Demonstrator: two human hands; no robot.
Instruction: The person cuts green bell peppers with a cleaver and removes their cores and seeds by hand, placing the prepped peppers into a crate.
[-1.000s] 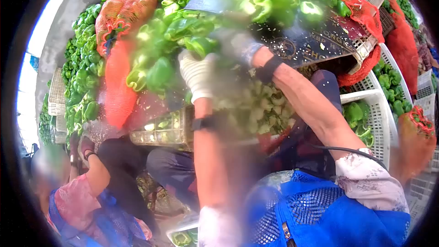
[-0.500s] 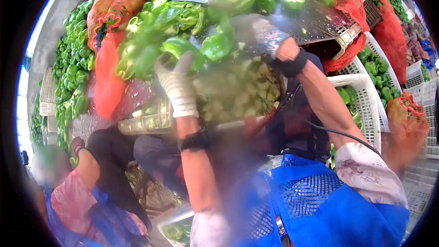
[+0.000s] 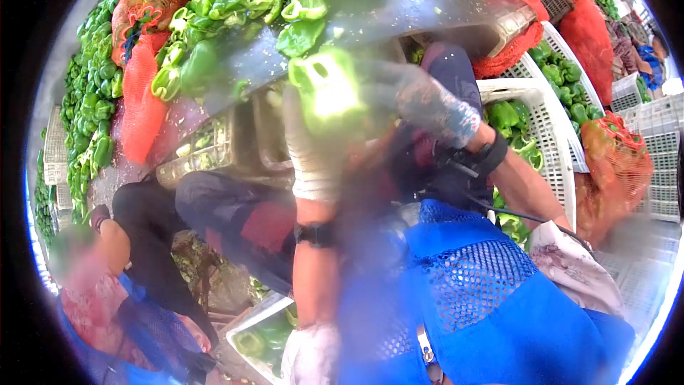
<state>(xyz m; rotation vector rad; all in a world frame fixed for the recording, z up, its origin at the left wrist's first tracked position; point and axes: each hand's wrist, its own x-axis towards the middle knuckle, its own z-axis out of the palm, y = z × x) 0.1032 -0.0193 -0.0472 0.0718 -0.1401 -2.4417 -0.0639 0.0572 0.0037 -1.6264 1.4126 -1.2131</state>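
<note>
Left of my hands, a pile of peppers looks uncut, so plenty seems left. Ahead, split peppers lie on the counter. My left hand grips an opened pepper; my right hand blurs beside it, grip unclear. Rightward, a crate holds green peppers.

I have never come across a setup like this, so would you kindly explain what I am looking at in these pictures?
There is no machine here: a person works with two gloved hands. The camera is worn on that person's head, looking forward and down, so the arms reach away from you. The left hand, in a pale glove, holds a cut green pepper. The right hand is close beside it, too blurred to tell whether it touches. On the dark work surface lie more peppers, some cut open. To the right stands a white crate with peppers inside; another person is at lower left.
</note>
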